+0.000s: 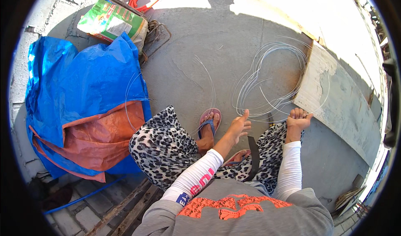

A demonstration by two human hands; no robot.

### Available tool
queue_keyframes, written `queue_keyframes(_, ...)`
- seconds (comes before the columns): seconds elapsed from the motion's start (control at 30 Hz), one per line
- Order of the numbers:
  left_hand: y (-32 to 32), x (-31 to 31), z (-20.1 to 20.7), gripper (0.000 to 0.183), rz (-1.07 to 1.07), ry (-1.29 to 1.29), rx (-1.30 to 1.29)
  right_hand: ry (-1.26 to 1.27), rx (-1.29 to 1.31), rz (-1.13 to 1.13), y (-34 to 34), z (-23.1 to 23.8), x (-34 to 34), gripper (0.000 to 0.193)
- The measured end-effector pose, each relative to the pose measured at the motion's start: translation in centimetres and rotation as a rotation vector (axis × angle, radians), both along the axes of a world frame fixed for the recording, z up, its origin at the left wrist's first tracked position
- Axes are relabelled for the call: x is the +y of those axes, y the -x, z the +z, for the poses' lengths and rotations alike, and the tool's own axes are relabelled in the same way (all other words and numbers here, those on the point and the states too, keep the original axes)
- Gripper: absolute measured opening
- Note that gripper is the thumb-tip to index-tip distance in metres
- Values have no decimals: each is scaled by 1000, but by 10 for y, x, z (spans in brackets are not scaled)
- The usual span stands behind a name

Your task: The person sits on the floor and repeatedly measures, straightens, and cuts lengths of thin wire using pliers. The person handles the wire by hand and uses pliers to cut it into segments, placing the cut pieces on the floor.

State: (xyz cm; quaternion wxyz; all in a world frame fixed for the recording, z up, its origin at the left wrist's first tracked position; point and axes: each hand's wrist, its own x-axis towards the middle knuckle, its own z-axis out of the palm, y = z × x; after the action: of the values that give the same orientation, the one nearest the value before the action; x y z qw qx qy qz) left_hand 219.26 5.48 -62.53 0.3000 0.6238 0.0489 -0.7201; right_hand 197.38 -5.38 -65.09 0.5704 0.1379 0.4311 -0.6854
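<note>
A loose coil of thin silvery wire (301, 78) lies on the concrete in front of me, its loops spread and overlapping. My right hand (298, 119) is closed in a fist on a strand of this wire, and a wide loop of it arcs up beyond the fist. Just left of it, my left hand (239, 128) is held with thumb up and fingers stretched, close to the near edge of the coil. Whether the strand there touches its fingers, I cannot tell. Separate lengths of thin wire (213, 84) curve near my sandalled foot and over the tarp.
A blue and orange tarp (87, 77) is heaped at left, beside a green printed sack (112, 20) and an orange cord (140, 0). A weathered board (338, 98) lies at right. My foot in a blue-strapped sandal (210, 121) stands near the middle.
</note>
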Motion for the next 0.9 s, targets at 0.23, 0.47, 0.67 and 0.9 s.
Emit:
queue_keyframes(0.23, 16, -31, -37, 54, 875, 170, 129, 27, -90, 254, -59, 15, 32, 55)
queue_keyframes(0.47, -30, -42, -22, 56, 709, 114, 134, 190, -200, 418, -62, 51, 93, 54)
queue_keyframes(0.67, -62, -26, -20, 53, 583, 55, -25, 147, -77, 317, -8, 75, 130, 48)
queue_keyframes(0.9, -97, -16, -45, 52, 537, 123, -55, 82, 50, 224, 80, 86, 130, 38)
